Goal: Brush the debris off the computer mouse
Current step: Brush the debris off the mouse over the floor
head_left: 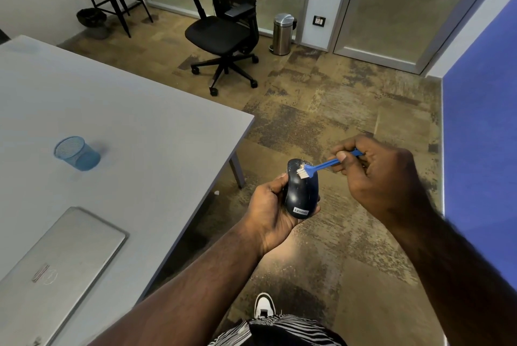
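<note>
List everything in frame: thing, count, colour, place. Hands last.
computer mouse: 1, black, held over the floor, pale debris on far end
brush: 1, blue, white bristles on the mouse
table: 1, grey, left
laptop: 1, silver, closed, table near edge
pen cup: 1, blue mesh, on table
office chair: 1, black, far floor
bin: 1, steel, by glass wall
left hand: holds mouse
right hand: holds brush

We see a grey table (134,110) at our left, with a blue mesh cup (76,153) standing on it and a closed silver laptop (56,264) lying near its front edge. Beyond it, a black office chair (223,29) and a steel bin (283,33) stand on the mottled brown floor (349,110).
</note>
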Demonstrator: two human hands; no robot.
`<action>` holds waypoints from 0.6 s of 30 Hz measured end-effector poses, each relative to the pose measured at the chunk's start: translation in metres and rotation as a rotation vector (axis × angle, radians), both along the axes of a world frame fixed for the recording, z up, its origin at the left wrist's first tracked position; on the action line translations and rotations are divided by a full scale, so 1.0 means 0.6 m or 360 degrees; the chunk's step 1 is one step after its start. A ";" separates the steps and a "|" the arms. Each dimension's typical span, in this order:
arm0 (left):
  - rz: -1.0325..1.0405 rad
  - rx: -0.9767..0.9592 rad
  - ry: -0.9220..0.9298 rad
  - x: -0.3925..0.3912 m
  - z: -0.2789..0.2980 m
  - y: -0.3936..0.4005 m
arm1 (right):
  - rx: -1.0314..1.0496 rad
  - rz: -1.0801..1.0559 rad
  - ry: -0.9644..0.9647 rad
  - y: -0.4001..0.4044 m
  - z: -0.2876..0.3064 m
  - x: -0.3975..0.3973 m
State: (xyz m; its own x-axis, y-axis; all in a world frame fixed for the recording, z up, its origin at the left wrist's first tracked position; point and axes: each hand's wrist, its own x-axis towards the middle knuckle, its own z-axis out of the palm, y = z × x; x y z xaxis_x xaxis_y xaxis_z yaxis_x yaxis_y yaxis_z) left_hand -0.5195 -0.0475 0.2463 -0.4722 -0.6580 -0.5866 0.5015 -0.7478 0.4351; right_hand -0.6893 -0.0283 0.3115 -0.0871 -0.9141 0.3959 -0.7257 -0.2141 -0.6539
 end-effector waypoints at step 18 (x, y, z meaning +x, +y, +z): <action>-0.0004 0.0005 0.0021 0.002 0.000 0.000 | 0.0082 -0.0077 0.0105 -0.021 -0.005 -0.005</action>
State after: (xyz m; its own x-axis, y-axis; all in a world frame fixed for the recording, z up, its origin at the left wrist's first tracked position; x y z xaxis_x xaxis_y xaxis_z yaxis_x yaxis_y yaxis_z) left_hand -0.5186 -0.0472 0.2463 -0.4818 -0.6548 -0.5824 0.5052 -0.7506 0.4259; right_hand -0.6922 -0.0409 0.3084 -0.1069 -0.9288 0.3549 -0.7761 -0.1452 -0.6136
